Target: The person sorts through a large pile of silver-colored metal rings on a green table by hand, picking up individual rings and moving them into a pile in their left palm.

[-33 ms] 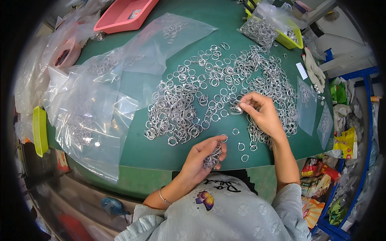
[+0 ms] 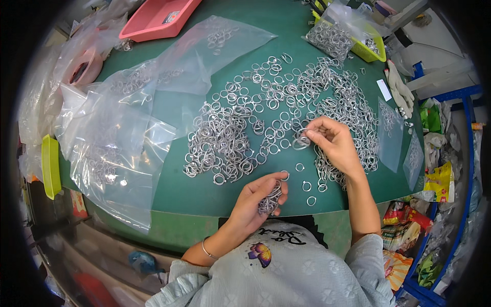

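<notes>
Close to the table's near edge, my left hand (image 2: 260, 200) is curled around a bunch of silver metal rings (image 2: 270, 201). One more ring (image 2: 284, 176) shows at its fingertips. My right hand (image 2: 327, 140) is farther forward and to the right, its thumb and forefinger pinching rings (image 2: 302, 140) that are partly blurred. Just left of it lies a dense heap of the same rings (image 2: 220, 138), and a wider heap (image 2: 353, 110) spreads to its right and beyond. A few single rings (image 2: 306, 185) lie between my hands.
Clear plastic bags (image 2: 123, 138), some with rings inside, cover the left of the green table (image 2: 230, 46). A pink tray (image 2: 158, 23) is at the back. A yellow-green basket (image 2: 368, 51) with a bagged batch stands back right, near white gloves (image 2: 399, 89). Blue shelving (image 2: 465, 138) borders the right.
The rings at my right fingertips have shifted slightly. Both hands stay in nearly the same places, and the heaps look unchanged.
</notes>
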The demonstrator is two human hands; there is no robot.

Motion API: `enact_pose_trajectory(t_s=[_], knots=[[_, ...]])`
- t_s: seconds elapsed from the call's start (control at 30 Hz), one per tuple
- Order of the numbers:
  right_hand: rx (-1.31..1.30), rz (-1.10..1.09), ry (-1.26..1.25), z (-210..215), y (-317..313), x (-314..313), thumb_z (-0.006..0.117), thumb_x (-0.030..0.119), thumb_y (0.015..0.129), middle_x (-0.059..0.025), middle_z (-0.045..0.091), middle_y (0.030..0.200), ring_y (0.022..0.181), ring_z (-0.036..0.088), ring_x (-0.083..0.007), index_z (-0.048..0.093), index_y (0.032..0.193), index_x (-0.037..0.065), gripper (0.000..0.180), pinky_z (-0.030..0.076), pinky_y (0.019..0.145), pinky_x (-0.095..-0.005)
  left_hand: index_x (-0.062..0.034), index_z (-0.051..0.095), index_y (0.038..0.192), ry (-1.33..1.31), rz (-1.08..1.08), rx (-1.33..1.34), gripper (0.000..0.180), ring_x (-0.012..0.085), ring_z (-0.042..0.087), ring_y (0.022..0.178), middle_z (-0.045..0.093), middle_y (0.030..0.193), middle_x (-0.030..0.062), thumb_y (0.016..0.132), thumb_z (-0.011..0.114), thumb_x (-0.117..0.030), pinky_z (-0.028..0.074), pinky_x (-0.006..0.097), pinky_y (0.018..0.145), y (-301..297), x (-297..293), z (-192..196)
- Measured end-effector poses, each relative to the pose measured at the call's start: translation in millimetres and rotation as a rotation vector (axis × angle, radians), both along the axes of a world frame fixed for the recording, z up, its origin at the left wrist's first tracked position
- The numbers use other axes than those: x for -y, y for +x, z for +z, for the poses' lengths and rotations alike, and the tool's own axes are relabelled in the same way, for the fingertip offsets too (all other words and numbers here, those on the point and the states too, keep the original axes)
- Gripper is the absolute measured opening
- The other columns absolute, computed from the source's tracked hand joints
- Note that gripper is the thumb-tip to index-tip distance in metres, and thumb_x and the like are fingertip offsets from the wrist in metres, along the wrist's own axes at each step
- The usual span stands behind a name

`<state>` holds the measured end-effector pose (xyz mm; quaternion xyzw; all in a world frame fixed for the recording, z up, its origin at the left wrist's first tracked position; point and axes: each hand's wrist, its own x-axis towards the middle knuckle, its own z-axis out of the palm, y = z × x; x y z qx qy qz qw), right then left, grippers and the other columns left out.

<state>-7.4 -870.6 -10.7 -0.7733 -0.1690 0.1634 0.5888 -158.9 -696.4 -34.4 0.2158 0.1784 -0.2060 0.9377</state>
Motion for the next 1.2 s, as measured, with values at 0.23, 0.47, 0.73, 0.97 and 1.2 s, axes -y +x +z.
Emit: enact_pose_trajectory(t_s=[0.23,0.47,0.73,0.97,1.2], knots=[[0.211,-0.078,-0.128,-6,-3,-7,0.063,0.000,0.082,-0.0098,0.064,0.073,0.065,0.060,-0.0129,0.061,0.089,-0.002,0.007,0.047,0.060,-0.0266,-0.0024,0.055,0.121,-0.003,-0.013,0.020,0.035,0.0113,0.056,0.077,0.060,0.092,0.0039,0.096,0.051,-0.026,0.048,0.024,0.055,1,-1,3],[0.247,0.006,-0.258,-4,0,-5,0.066,0.002,0.080,-0.0107,0.063,0.074,0.064,0.059,-0.0177,0.060,0.085,-0.002,0.008,0.045,0.059,-0.0283,-0.0004,0.054,0.120,0.058,-0.004,-0.007,0.037,0.0139,0.055,0.074,0.059,0.091,0.0065,0.094,0.054,-0.027,0.047,0.024,0.050,4,-1,6],[0.157,0.034,-0.284,2,-3,2,0.068,0.005,0.079,-0.0092,0.063,0.071,0.056,0.054,-0.0150,0.062,0.082,0.000,0.008,0.042,0.053,-0.0279,0.0000,0.055,0.120,0.067,-0.014,-0.005,0.036,0.0137,0.056,0.075,0.059,0.091,0.0065,0.095,0.054,-0.025,0.049,0.024,0.052,3,-3,7],[0.299,0.008,-0.369,10,-9,-2,0.069,0.007,0.078,-0.0089,0.061,0.068,0.054,0.050,-0.0171,0.061,0.078,-0.002,0.012,0.042,0.055,-0.0305,-0.0022,0.056,0.119,0.113,-0.035,-0.021,0.031,0.0134,0.056,0.076,0.060,0.094,0.0073,0.094,0.054,-0.021,0.050,0.023,0.053,0,-2,2],[0.136,0.068,-0.294,10,-9,2,0.068,0.009,0.081,-0.0032,0.061,0.067,0.057,0.048,-0.0082,0.064,0.080,0.000,0.010,0.039,0.053,-0.0252,-0.0035,0.052,0.126,0.124,-0.041,-0.005,0.036,0.0127,0.057,0.077,0.061,0.095,0.0073,0.094,0.055,-0.018,0.050,0.024,0.056,2,-3,5]])
